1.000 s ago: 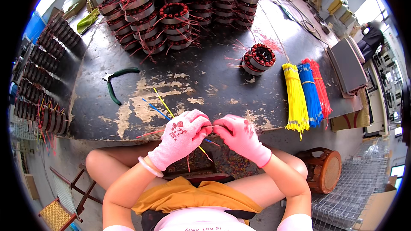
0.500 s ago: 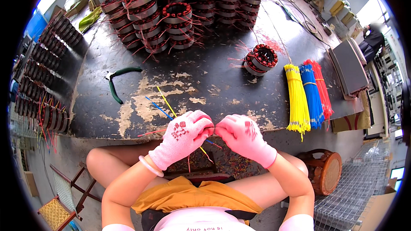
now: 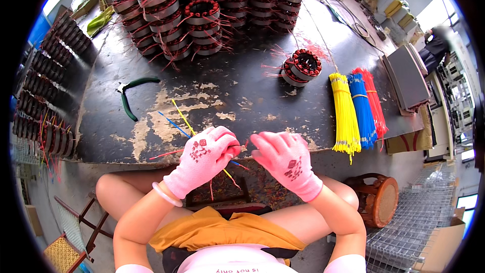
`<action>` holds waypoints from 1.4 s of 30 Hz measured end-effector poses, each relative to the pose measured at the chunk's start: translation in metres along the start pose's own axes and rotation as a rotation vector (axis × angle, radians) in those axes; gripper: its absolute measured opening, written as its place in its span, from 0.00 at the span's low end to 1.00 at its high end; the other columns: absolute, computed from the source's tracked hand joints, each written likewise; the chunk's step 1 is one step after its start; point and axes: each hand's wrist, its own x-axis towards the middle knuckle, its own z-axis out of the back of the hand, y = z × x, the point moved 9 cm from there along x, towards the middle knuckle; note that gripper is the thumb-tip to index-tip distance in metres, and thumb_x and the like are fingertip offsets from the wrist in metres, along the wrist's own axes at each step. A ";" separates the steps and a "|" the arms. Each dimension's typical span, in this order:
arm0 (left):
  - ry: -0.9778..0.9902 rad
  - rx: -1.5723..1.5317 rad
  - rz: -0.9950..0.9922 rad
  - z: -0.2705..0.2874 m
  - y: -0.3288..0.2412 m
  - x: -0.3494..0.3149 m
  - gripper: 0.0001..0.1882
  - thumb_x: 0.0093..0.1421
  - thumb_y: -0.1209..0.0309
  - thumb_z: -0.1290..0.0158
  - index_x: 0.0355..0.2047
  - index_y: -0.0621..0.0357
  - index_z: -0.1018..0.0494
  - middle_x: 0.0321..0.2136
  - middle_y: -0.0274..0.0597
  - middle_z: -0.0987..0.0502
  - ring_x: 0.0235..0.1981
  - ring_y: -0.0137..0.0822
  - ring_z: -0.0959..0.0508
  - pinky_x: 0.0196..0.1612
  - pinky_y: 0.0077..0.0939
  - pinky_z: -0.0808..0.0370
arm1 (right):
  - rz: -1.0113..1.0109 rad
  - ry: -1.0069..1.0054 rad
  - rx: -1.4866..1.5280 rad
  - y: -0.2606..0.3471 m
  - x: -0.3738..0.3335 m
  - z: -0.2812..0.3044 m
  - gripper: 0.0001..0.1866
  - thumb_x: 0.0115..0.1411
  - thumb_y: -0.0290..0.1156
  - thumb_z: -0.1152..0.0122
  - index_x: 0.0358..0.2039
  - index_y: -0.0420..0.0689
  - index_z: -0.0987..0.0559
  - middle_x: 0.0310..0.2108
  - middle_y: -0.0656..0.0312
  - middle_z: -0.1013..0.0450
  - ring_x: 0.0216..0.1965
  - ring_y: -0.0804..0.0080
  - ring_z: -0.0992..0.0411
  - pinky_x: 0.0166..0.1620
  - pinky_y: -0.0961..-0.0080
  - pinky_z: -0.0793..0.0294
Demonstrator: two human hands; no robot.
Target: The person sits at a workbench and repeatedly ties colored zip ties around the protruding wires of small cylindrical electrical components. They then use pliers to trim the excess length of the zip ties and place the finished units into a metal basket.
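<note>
My left hand [image 3: 206, 157], in a pink glove, is closed around a few thin wires over the table's front edge. A yellow wire [image 3: 182, 115] and a blue wire [image 3: 174, 124] stick out beyond its knuckles, a red wire [image 3: 164, 155] to the left. Their other ends hang below the fingers. My right hand [image 3: 287, 162], also gloved in pink, hovers just right of it. Its thumb and fingers are slightly apart, with nothing clearly visible between them. A small reddish bit shows in the gap between the hands, too small to name.
Diagonal cutters [image 3: 132, 91] with green handles lie at left. Yellow [image 3: 345, 114], blue [image 3: 361, 108] and red wire bundles [image 3: 373, 101] lie at right. Wound motor stators [image 3: 301, 67] stand nearby, with tall stacks [image 3: 202, 20] behind. A wooden stool [image 3: 374, 199] stands beside my right knee.
My right hand has come away from the left, its fingers loosening and its back turning more into view. My left hand still grips the wires. The whole view has shifted slightly.
</note>
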 end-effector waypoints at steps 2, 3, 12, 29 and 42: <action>-0.013 0.003 -0.003 0.000 0.001 0.000 0.07 0.55 0.76 0.40 0.35 0.55 0.23 0.36 0.39 0.21 0.37 0.46 0.20 0.39 0.38 0.22 | 0.042 -0.025 0.053 0.007 0.007 -0.007 0.22 0.52 0.37 0.29 0.49 0.52 0.20 0.45 0.70 0.25 0.39 0.73 0.25 0.41 0.70 0.27; -0.017 0.015 -0.004 0.001 0.003 -0.001 0.07 0.56 0.75 0.39 0.35 0.55 0.23 0.37 0.40 0.21 0.37 0.47 0.20 0.39 0.39 0.22 | 0.042 -0.015 0.075 0.007 0.009 -0.011 0.23 0.51 0.36 0.28 0.49 0.53 0.20 0.45 0.71 0.24 0.39 0.72 0.25 0.42 0.69 0.26; 0.029 -0.004 -0.026 -0.002 0.003 -0.003 0.08 0.56 0.74 0.41 0.37 0.52 0.25 0.37 0.37 0.23 0.38 0.46 0.22 0.40 0.40 0.23 | -0.992 0.661 1.619 -0.012 -0.036 -0.096 0.13 0.69 0.39 0.40 0.41 0.41 0.19 0.37 0.70 0.22 0.34 0.81 0.27 0.37 0.79 0.26; 0.028 -0.027 -0.045 0.000 0.001 -0.001 0.08 0.56 0.74 0.41 0.37 0.52 0.25 0.36 0.37 0.24 0.38 0.45 0.22 0.40 0.39 0.22 | -0.939 0.651 1.159 -0.024 -0.019 -0.075 0.13 0.64 0.39 0.36 0.40 0.43 0.18 0.30 0.67 0.22 0.27 0.80 0.27 0.32 0.78 0.28; -0.019 0.015 -0.003 0.000 0.002 -0.002 0.04 0.59 0.73 0.42 0.35 0.54 0.25 0.36 0.37 0.23 0.37 0.44 0.21 0.40 0.39 0.22 | -0.253 -0.012 0.243 -0.044 -0.008 -0.019 0.07 0.56 0.35 0.29 0.30 0.49 0.20 0.27 0.64 0.27 0.32 0.63 0.25 0.37 0.62 0.27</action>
